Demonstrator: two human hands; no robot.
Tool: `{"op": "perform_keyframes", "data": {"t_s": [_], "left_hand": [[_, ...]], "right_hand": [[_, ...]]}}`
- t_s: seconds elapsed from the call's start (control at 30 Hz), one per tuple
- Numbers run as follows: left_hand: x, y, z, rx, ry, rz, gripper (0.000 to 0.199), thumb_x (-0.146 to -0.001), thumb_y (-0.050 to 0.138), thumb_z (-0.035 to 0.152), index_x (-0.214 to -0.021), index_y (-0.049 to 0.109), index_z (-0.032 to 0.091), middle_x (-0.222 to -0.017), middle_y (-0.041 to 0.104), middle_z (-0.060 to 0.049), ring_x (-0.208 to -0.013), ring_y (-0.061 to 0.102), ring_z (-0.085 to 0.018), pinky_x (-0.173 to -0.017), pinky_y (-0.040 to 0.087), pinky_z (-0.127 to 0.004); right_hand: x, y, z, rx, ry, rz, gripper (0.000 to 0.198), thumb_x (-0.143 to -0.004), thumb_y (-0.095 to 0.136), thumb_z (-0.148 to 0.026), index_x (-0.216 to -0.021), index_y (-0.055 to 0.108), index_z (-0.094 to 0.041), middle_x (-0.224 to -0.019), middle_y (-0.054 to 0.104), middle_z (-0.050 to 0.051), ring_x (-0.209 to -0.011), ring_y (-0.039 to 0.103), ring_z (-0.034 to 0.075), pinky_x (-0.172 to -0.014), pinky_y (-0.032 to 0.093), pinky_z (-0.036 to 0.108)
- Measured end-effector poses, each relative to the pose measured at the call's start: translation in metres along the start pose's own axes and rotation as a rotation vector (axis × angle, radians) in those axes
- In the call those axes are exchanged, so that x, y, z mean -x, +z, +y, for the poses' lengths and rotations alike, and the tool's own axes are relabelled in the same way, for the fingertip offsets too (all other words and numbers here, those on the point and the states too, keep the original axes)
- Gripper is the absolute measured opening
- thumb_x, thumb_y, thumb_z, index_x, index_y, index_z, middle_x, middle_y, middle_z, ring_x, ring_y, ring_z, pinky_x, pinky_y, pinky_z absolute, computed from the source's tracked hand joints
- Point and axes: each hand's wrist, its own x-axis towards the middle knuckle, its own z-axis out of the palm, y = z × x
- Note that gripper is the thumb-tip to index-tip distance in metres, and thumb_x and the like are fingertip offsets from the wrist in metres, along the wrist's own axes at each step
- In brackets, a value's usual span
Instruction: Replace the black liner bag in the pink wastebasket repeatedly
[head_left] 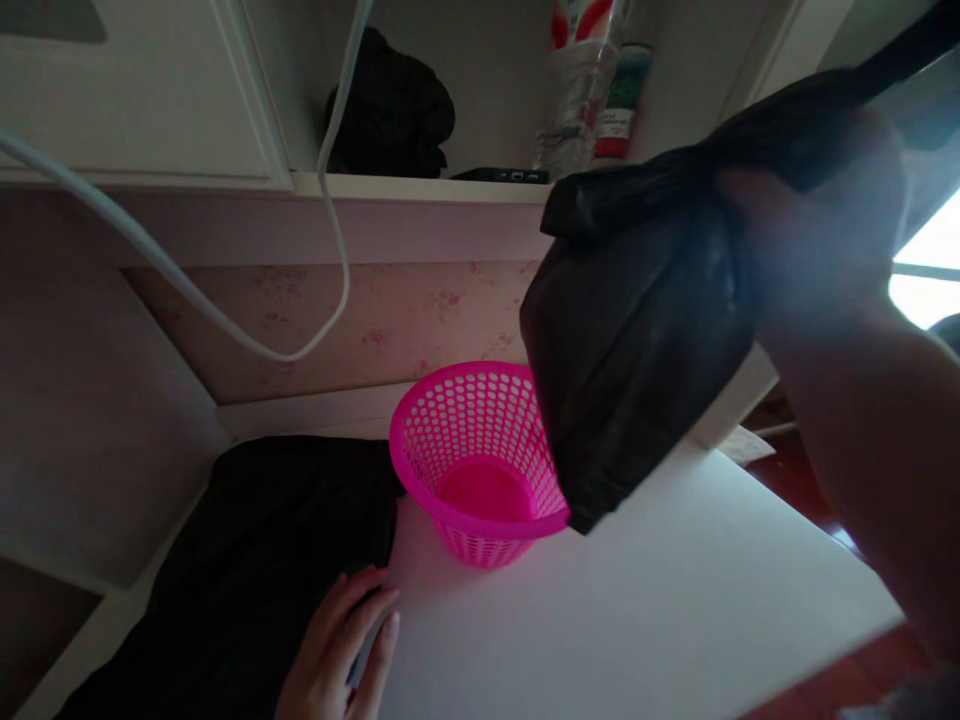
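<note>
My right hand (817,215) grips the gathered neck of a filled black plastic bag (637,320), raised at the right. Its lower corner hangs in front of the right rim of a pink perforated basket (487,490); whether they touch I cannot tell. Inside the basket only its pink bottom and holed walls show. My left hand (341,640) is low in the view, fingers apart and slightly bent, beside a black cloth-like item (277,540) on the white tabletop (600,620). Nothing shows in that hand.
A shelf (420,188) above holds a crumpled black bundle (394,105), a flat black device (502,175), a clear plastic bottle (574,100) and a green and red can (624,100). A white cable (225,320) loops down at the left. Bright light comes from the right.
</note>
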Motion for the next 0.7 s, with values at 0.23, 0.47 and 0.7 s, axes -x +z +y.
{"op": "perform_keyframes", "data": {"t_s": [0.23, 0.47, 0.7], "left_hand": [[-0.042, -0.027, 0.027, 0.066, -0.107, -0.067, 0.023, -0.103, 0.058, 0.031, -0.124, 0.065, 0.029, -0.128, 0.07, -0.004, -0.112, 0.073, -0.016, -0.094, 0.061, -0.021], [-0.094, -0.018, 0.045, -0.014, 0.204, 0.005, 0.037, -0.1, 0.059, 0.016, -0.137, 0.059, 0.016, -0.14, 0.06, -0.01, -0.138, 0.051, -0.02, -0.125, 0.033, -0.034], [-0.111, -0.001, 0.048, -0.042, 0.233, -0.011, 0.029, -0.099, 0.062, 0.014, -0.127, 0.066, 0.017, -0.119, 0.07, -0.008, -0.12, 0.058, -0.024, -0.121, 0.033, -0.049]], "right_hand": [[0.038, 0.065, -0.013, 0.097, -0.079, 0.156, 0.043, -0.082, 0.071, -0.007, -0.121, 0.057, -0.014, -0.116, 0.07, 0.011, -0.106, 0.068, 0.021, -0.1, 0.054, 0.042], [0.096, 0.098, -0.01, 0.275, -0.081, -0.019, 0.029, -0.086, 0.068, -0.026, -0.113, 0.058, -0.021, -0.11, 0.065, 0.012, -0.106, 0.064, 0.031, -0.094, 0.054, 0.051], [0.132, 0.097, -0.021, 0.193, -0.221, -0.284, 0.026, -0.086, 0.059, -0.014, -0.111, 0.054, -0.022, -0.106, 0.063, 0.009, -0.09, 0.064, 0.023, -0.074, 0.054, 0.034]]}}
